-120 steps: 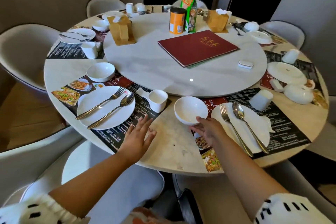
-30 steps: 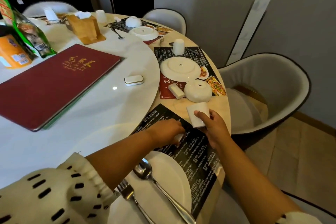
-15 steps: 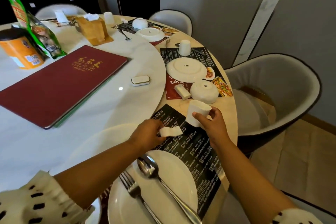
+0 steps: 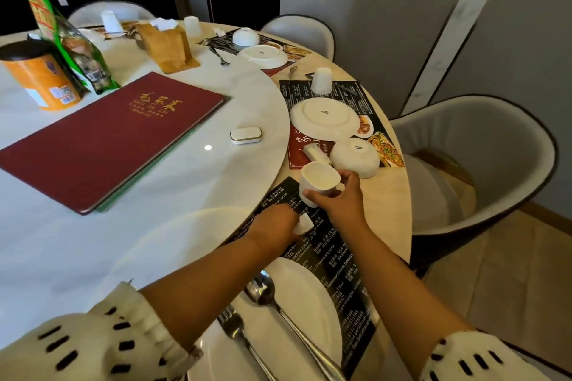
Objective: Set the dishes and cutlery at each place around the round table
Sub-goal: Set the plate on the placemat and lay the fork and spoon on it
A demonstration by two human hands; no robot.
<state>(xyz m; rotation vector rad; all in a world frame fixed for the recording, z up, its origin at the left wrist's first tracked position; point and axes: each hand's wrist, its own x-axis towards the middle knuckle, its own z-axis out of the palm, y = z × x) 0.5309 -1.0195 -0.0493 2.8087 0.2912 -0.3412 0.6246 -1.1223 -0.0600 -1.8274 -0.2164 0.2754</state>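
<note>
**Cup mouth-up in the right grip, rest in the left: seating both on the near mat**

Right grip [image 4: 340,201]: thumb and fingers are wrapped round the lower wall of a white handleless cup [image 4: 318,184]. The cup is mouth up and tipped slightly toward the lens. It sits just right of frame centre, over the upper corner of the black placemat [image 4: 328,257]. Cannot tell whether its foot touches the mat.

Left grip [image 4: 274,224]: fingers are closed on a small white ceramic rest [image 4: 305,224], just below the cup and low over the same mat. The knuckles hide most of the rest.

Outward, bottom centre: a face-up white plate [image 4: 303,294] carries a spoon [image 4: 263,291] and a fork [image 4: 235,328].

Outward, above the cup: the next place looks unset.
- An inverted plate [image 4: 325,117], an inverted bowl [image 4: 356,158] and an inverted cup [image 4: 322,81].
- A second rest [image 4: 317,155] lies beside the bowl.

Left of both grips runs the curved edge of the white turntable [image 4: 185,189]. The beige surface [image 4: 393,204] shows to the right.

Judgement: the step in hand is seating the cup and rest at the head of this setting.
- Level the cup before lowering it, so the foot lands flat rather than on one edge.
- Keep it on the mat and clear of the turntable rim, which could catch it if spun.
- Keep it short of the inverted bowl just beyond.
- Lay the rest flat beside the cup, not under it.

Risks: the grips are close together, so knuckles may knock the cup. Glazed ware may also skid on a glossy mat, so let go only once it is settled.
</note>
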